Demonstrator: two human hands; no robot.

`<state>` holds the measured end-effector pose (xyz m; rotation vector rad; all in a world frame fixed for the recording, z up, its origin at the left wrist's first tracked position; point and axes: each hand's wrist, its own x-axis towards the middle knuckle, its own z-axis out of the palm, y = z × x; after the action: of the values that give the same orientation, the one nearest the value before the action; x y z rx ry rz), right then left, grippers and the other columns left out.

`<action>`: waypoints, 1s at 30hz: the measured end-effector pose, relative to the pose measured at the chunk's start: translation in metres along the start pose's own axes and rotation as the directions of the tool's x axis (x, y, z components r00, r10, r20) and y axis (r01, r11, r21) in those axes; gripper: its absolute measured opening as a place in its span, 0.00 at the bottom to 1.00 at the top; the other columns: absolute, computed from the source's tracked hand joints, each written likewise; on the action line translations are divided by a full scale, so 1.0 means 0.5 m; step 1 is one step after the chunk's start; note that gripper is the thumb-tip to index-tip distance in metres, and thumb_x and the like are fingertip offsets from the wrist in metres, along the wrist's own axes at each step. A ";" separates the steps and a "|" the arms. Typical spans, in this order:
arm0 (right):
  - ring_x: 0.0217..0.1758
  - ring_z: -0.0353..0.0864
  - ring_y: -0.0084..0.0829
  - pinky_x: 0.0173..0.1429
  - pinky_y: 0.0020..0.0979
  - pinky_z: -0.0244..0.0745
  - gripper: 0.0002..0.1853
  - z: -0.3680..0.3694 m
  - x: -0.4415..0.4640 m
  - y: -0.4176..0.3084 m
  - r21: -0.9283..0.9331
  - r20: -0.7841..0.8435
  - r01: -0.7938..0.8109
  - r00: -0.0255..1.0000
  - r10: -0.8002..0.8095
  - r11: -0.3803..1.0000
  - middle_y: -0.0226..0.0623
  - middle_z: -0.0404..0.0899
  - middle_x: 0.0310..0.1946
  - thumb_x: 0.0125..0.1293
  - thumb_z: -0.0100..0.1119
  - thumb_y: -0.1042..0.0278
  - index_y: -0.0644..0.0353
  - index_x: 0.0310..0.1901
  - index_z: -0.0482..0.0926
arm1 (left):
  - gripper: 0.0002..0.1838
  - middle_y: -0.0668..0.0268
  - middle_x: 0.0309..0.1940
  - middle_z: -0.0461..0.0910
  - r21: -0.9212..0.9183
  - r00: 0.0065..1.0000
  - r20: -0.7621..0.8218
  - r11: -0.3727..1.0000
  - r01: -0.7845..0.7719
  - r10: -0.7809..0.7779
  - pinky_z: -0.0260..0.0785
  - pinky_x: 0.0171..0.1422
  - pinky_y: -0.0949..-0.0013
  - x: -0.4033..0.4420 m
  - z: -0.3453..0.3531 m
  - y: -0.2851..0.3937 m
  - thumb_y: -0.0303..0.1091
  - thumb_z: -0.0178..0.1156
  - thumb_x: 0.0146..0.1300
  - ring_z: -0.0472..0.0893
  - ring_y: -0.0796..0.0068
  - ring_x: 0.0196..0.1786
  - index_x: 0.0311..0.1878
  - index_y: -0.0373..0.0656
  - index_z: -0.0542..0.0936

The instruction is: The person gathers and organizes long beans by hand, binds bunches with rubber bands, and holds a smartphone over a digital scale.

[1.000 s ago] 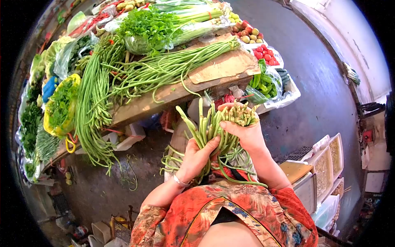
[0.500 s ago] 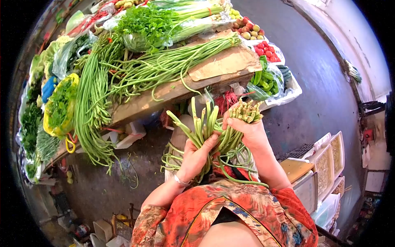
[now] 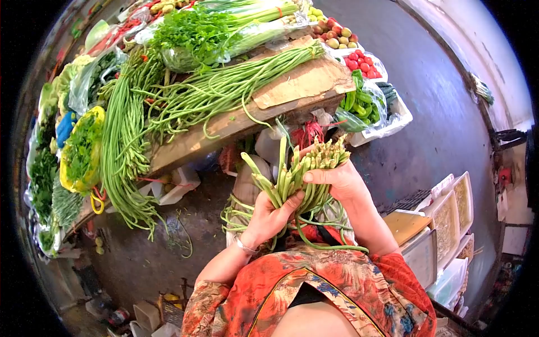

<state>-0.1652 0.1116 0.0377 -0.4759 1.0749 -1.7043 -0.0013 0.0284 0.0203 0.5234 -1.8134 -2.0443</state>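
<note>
In front of my chest, my right hand (image 3: 345, 181) wraps round a thick bunch of long beans (image 3: 327, 154), their cut ends pointing up and away from me. My left hand (image 3: 272, 216) grips several more long beans (image 3: 261, 178) just to the left, thumb pressed across the stalks. The two clusters touch and partly overlap between my hands. Below my hands the long tails of the beans hang down and curl over my lap, one bean (image 3: 331, 247) running along the shirt's edge. The fingers behind both clusters are mostly hidden.
Ahead stands a wooden stall (image 3: 196, 140) with a pile of long beans (image 3: 241, 84), another bundle draped over its edge (image 3: 120, 129), and leafy greens (image 3: 193, 33). Tomatoes (image 3: 364, 63) and green peppers (image 3: 359, 106) sit at its right end. Stacked trays (image 3: 443, 224) stand right of me.
My right hand has turned and its thumb now lies across the front of the bunch. Both clusters have come closer together, and the left one has shifted slightly right and down.
</note>
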 end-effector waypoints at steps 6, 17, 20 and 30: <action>0.41 0.81 0.28 0.51 0.30 0.75 0.16 -0.013 0.008 0.009 -0.016 0.084 0.061 0.995 -0.060 0.998 0.37 0.83 0.40 0.49 0.67 0.77 0.64 0.42 0.79 | 0.15 0.74 0.30 0.77 -0.070 1.000 -0.010 0.998 0.010 -0.011 0.64 0.31 0.80 0.004 0.007 0.005 0.34 0.59 0.67 0.71 0.87 0.28 0.55 0.38 0.76; 0.39 0.80 0.35 0.49 0.36 0.75 0.19 -0.012 0.020 0.031 0.188 0.122 0.098 0.985 -0.122 0.977 0.43 0.79 0.35 0.53 0.65 0.72 0.61 0.46 0.71 | 0.15 0.70 0.34 0.79 -0.412 0.918 -0.179 0.875 0.256 -0.353 0.68 0.30 0.76 0.000 0.013 0.014 0.38 0.57 0.69 0.75 0.81 0.29 0.52 0.39 0.78; 0.36 0.79 0.32 0.44 0.32 0.75 0.19 0.001 0.015 0.016 0.143 0.078 0.089 0.992 -0.101 0.986 0.39 0.79 0.34 0.49 0.68 0.74 0.62 0.44 0.74 | 0.12 0.72 0.36 0.80 -0.320 0.947 -0.192 0.928 0.190 -0.259 0.70 0.40 0.78 0.001 0.008 -0.007 0.36 0.58 0.68 0.76 0.84 0.37 0.49 0.39 0.80; 0.37 0.79 0.23 0.46 0.26 0.74 0.13 -0.021 0.015 0.015 0.003 0.164 0.080 0.983 -0.079 0.997 0.31 0.81 0.33 0.48 0.69 0.78 0.62 0.37 0.78 | 0.09 0.72 0.31 0.77 0.049 0.974 -0.206 0.995 -0.086 0.094 0.67 0.39 0.76 0.005 -0.002 0.004 0.32 0.57 0.68 0.74 0.82 0.33 0.43 0.37 0.80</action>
<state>-0.1715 0.1087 0.0246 -0.6571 0.9508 -1.7010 -0.0031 0.0258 0.0219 0.6292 -1.7245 -1.8230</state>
